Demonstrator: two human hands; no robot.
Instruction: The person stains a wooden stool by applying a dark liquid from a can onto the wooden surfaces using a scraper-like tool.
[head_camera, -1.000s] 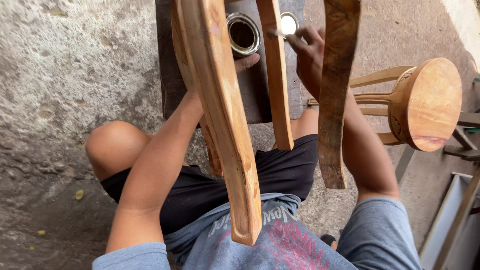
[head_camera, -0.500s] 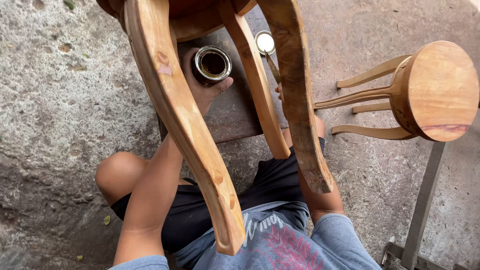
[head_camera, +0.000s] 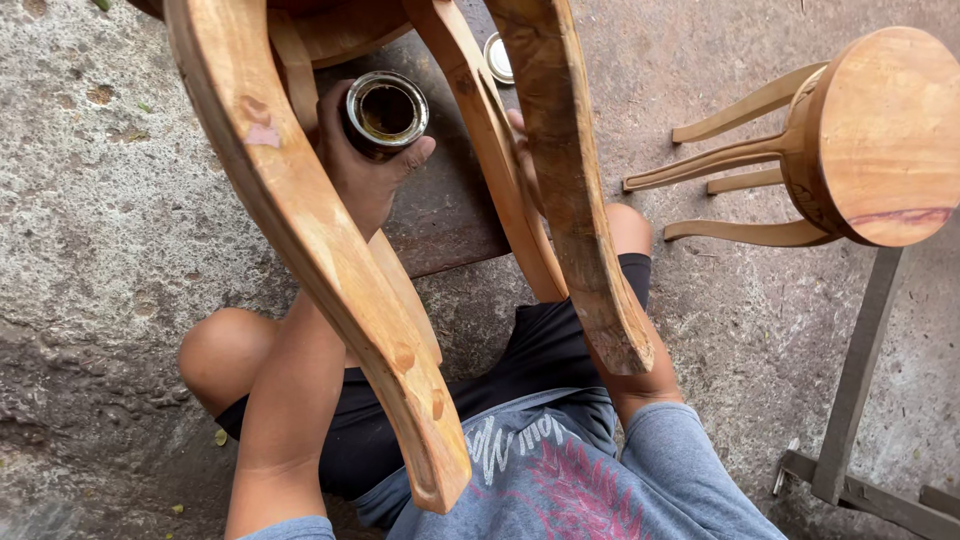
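Wooden stool legs (head_camera: 330, 260) cross the head view and hide most of the right hand (head_camera: 520, 150), so I cannot tell its grip. Left hand (head_camera: 365, 175) wraps a small round open tin (head_camera: 386, 110) of brown liquid. Its round lid (head_camera: 497, 57) lies on the dark board (head_camera: 450, 215). Since a moment ago, the tin sits lower, nearer the knees.

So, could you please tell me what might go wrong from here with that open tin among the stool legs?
1. The left hand holds the open tin with dark liquid among the upturned stool's legs; a knock could spill it onto the dark board or the shorts below.
2. The right hand is mostly hidden behind a leg, so its grip is unclear.
3. The lid lies loose on the ground.
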